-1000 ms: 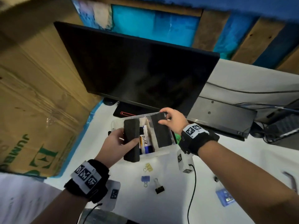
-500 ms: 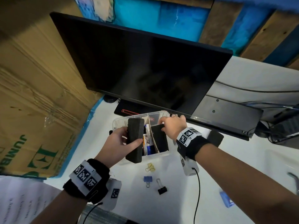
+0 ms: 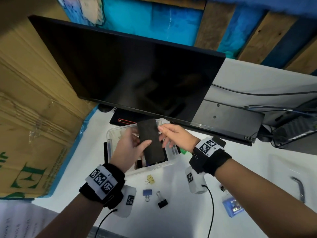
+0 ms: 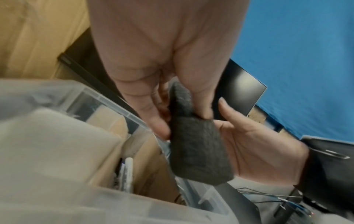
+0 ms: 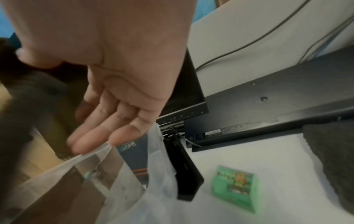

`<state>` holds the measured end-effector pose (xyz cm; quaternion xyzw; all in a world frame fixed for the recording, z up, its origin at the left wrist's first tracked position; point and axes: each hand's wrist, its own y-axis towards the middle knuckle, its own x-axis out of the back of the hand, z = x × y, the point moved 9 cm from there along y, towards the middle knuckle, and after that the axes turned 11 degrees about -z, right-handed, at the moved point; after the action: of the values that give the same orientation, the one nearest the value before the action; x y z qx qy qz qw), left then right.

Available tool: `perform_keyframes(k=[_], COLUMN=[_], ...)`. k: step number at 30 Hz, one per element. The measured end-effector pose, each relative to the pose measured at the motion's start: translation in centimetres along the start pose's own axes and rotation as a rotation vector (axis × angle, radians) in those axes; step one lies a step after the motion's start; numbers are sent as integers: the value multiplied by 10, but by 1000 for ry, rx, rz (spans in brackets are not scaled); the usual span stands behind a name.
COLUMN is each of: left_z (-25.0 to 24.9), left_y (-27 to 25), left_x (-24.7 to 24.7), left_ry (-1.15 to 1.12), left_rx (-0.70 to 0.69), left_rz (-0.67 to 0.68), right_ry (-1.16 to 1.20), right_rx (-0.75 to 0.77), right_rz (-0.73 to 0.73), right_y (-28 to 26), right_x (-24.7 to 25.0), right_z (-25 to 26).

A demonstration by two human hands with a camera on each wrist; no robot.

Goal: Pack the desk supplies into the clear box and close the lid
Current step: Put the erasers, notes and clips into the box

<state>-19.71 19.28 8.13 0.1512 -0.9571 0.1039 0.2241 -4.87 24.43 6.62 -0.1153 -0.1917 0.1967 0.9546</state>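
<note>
The clear box (image 3: 118, 134) stands open on the white desk below the monitor, with markers (image 4: 127, 172) lying inside. My left hand (image 3: 130, 148) grips a black felt block (image 3: 151, 140) over the box, thumb across its face. In the left wrist view the block (image 4: 197, 151) sits between the thumb and fingers of my left hand (image 4: 172, 118). My right hand (image 3: 169, 136) touches the block's right edge with straight fingers (image 5: 99, 128), just above the box rim (image 5: 153, 151).
Yellow (image 3: 150, 179), blue (image 3: 147, 194) and black (image 3: 162, 201) binder clips lie in front of the box. A green pack (image 5: 235, 189) lies to its right, a blue pack (image 3: 233, 206) nearer me. A monitor (image 3: 128, 71) rises behind and a cardboard box (image 3: 34, 117) stands left.
My left hand has brought its black block from the box's front left to over the middle. My right hand left the other black block in the box and came up to the held one.
</note>
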Motion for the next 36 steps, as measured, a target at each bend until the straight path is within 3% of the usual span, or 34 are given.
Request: perform_keyframes(k=[5,11,20,30,34,36], left_z=[0,5,12,-2,-6,-7], left_y=[8,9,2,1,2,2], left_x=[-28,-16,-2,-8,-10,-9], left_ry=[-52,9,0,42,64,69], left_rx=[42,-8,18,-2,-29,-44], left_rz=[84,39,37,70,72,69], right_ry=[16,-387,-1033,-1023,-1181,-1200], right_rx=[-32,-37,122,210,337,330], right_rz=[-116,-269,-203,-83,-106,-70], right_y=[4,24,29,30,31,35], right_x=[17,31,3,-4,-12,-14], right_z=[-13,-19,-3,-6,-1,-4])
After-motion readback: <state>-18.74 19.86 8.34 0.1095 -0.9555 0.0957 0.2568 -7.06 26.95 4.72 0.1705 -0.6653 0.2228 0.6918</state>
